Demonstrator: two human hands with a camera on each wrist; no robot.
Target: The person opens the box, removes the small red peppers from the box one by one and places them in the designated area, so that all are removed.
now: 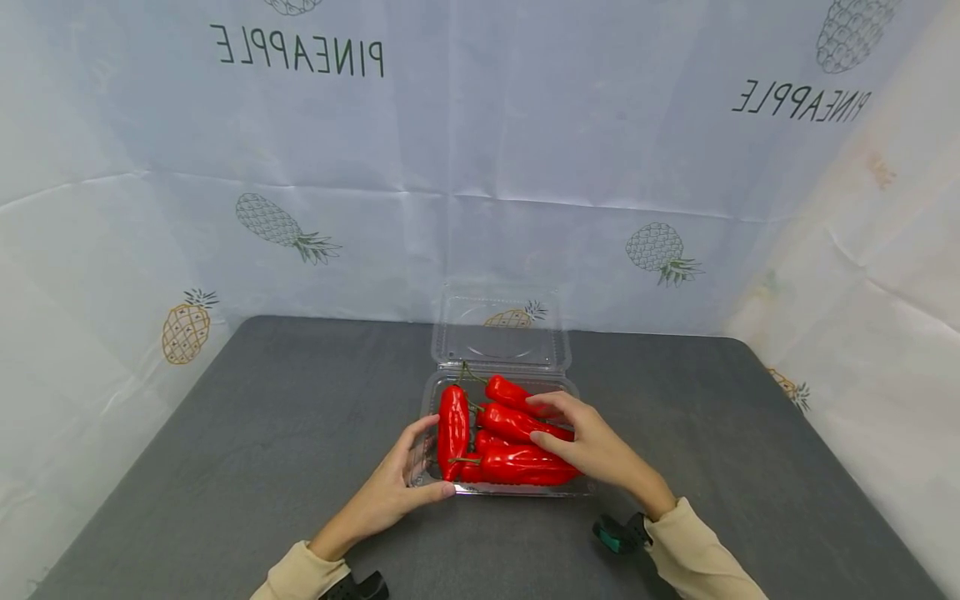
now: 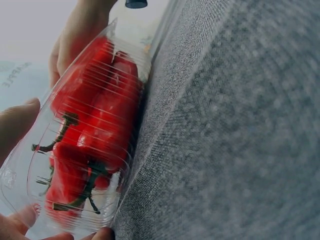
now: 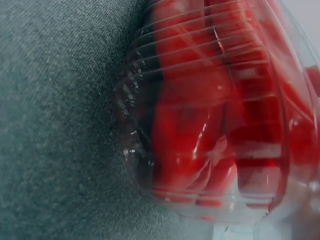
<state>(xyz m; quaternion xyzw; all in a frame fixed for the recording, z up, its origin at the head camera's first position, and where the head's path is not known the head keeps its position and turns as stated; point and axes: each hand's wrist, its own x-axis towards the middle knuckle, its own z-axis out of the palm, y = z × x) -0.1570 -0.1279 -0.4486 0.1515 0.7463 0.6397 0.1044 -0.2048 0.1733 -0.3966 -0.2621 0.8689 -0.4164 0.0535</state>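
Observation:
A clear plastic clamshell box (image 1: pixel 517 492) lies on the table with its lid (image 1: pixel 498 346) flipped up behind it. Several long red peppers with green stems fill it, one upright along the left side (image 1: pixel 453 429) and others lying crosswise. My left hand (image 1: pixel 386 492) grips the box's left front corner, thumb at the front rim and fingers along the left wall. Over the right half, my right hand (image 1: pixel 596 446) holds the right part of a crosswise red pepper (image 1: pixel 513 422) between thumb and fingers. Through the ribbed wall, the left wrist view shows more peppers (image 2: pixel 110 125).
The dark grey table (image 1: pixel 247 433) has rounded far corners. A pale cloth printed with pineapples (image 1: pixel 480 150) hangs behind and along both sides. Each wrist carries a dark strapped device, such as the one by the right sleeve (image 1: pixel 618 533).

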